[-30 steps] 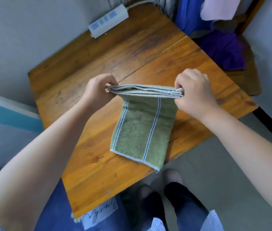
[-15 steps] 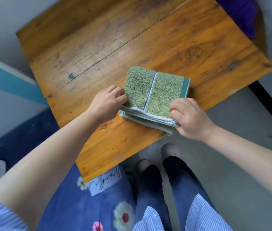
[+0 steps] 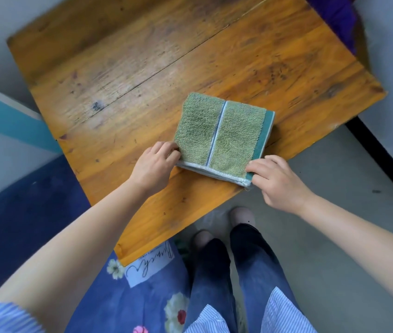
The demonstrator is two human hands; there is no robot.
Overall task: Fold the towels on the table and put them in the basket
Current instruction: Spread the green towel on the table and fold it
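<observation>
Folded green towel [image 3: 222,134] lying flat on the wooden table [image 3: 142,68], close to the near right edge, a blue-and-white stripe running down its middle away from the body. Stacked, layered edge facing the person, running left to right between the two hands; that near edge being the longer side of the packet only slightly, the shape close to square. Left hand [image 3: 153,168] at the near left corner, fingers [image 3: 166,150] curled and touching the towel's side, seemingly pinching the layers, though the contact itself is partly hidden by the knuckles. Right hand [image 3: 278,182] at the near right corner, fingers [image 3: 259,164] bent over the teal border and the white hem, pinching that corner where it sits just at the table's edge. Towel directly ahead of both sets of fingers, neither hand clearly nearer; each already on its own corner. Folding judged done or nearly so, with lifting the packet by its near edge and carrying it to the basket as the likely following step. No basket in view, so its direction cannot be told. Beyond the table, a dark purple cloth [image 3: 335,15] at the upper right; below, a blue floral fabric [image 3: 123,296] beside the person's legs.
</observation>
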